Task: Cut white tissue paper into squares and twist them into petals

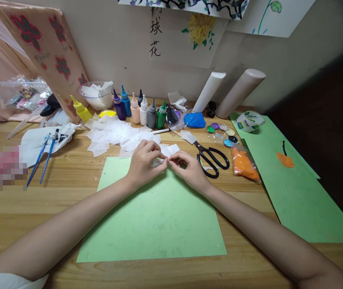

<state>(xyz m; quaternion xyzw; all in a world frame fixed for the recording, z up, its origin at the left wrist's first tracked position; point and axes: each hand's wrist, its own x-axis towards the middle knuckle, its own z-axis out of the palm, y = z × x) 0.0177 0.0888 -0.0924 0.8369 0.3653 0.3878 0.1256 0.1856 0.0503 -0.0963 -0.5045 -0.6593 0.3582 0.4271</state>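
In the head view, your left hand (147,160) and right hand (189,168) meet near the far edge of the green sheet (159,216), fingers of both pinched together at a small white paper piece (157,162); how firmly, I cannot tell. Keep the pinch light and turn it in small, even moves, as paper this thin would likely tear. Loose white scraps (117,132) lie just beyond your knuckles, so avoid dragging them. The black-handled scissors (209,154), handles spread, crowd your right hand; an orange bag (243,164) lies past them on the desk (78,172).
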